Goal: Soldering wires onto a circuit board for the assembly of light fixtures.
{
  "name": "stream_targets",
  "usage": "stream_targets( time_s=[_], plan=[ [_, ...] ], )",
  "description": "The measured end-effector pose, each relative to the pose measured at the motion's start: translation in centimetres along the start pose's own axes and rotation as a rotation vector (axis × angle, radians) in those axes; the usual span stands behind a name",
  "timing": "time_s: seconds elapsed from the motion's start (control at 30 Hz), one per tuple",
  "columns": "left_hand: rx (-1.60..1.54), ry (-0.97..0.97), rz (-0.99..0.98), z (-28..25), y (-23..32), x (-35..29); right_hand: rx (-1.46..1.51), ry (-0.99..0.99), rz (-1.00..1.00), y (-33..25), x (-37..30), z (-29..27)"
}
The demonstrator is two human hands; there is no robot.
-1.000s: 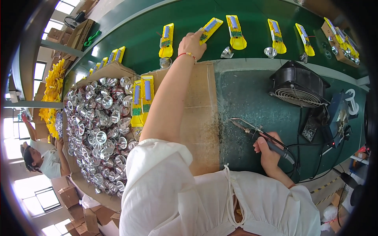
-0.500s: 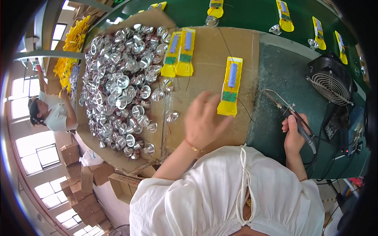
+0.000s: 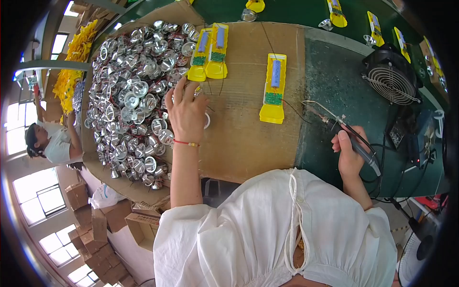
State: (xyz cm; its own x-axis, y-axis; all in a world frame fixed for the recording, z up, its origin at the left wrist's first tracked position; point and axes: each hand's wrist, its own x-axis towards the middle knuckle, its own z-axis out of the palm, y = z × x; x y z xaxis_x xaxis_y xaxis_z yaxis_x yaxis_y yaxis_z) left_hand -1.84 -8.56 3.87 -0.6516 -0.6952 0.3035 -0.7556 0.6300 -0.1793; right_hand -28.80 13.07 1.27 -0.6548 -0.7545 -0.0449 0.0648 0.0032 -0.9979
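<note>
My left hand (image 3: 187, 117) is over the right edge of a heap of silver lamp reflectors (image 3: 130, 99), its fingers stretched and slightly apart. Whether the fingertips touch a reflector is hard to make out. My right hand (image 3: 350, 155) grips a soldering iron (image 3: 369, 159) with a thin bent metal tube along it; its tip points left. Left of that tip lies a yellow plastic housing (image 3: 272, 114) with a blue cylindrical battery (image 3: 276, 72), a green circuit board (image 3: 273, 98) and loose dark wires. Two similar yellow housings (image 3: 217, 71) lie side by side beyond my left hand.
Brown cardboard (image 3: 239, 148) covers the green bench (image 3: 330, 71). At right stands a black fan with a wire guard (image 3: 391, 86), near cables. More yellow housings (image 3: 337, 18) with reflectors line the far side. Another person (image 3: 57, 143) is at the far left, near yellow parts (image 3: 71, 88).
My left hand has moved left from beside the single yellow housing to the reflector heap. My right hand still holds the soldering iron. The whole view has shifted slightly.
</note>
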Motion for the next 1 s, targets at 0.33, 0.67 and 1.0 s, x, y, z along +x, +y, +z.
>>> stream_targets(
  time_s=[0.33,0.67,1.0],
  plan=[
    [0.153,-0.072,-0.016,-0.1,-0.4,0.3,0.023,-0.039,0.045,-0.1,0.1,0.4],
    [-0.891,-0.099,-0.468,-0.5,5.1,-1.1,0.037,-0.06,0.07,0.0,0.1,1.0],
    [-0.854,0.445,-0.836,-1.9,-1.5,-1.5,0.029,-0.091,0.065,-0.5,0.5,1.6]
  ],
)
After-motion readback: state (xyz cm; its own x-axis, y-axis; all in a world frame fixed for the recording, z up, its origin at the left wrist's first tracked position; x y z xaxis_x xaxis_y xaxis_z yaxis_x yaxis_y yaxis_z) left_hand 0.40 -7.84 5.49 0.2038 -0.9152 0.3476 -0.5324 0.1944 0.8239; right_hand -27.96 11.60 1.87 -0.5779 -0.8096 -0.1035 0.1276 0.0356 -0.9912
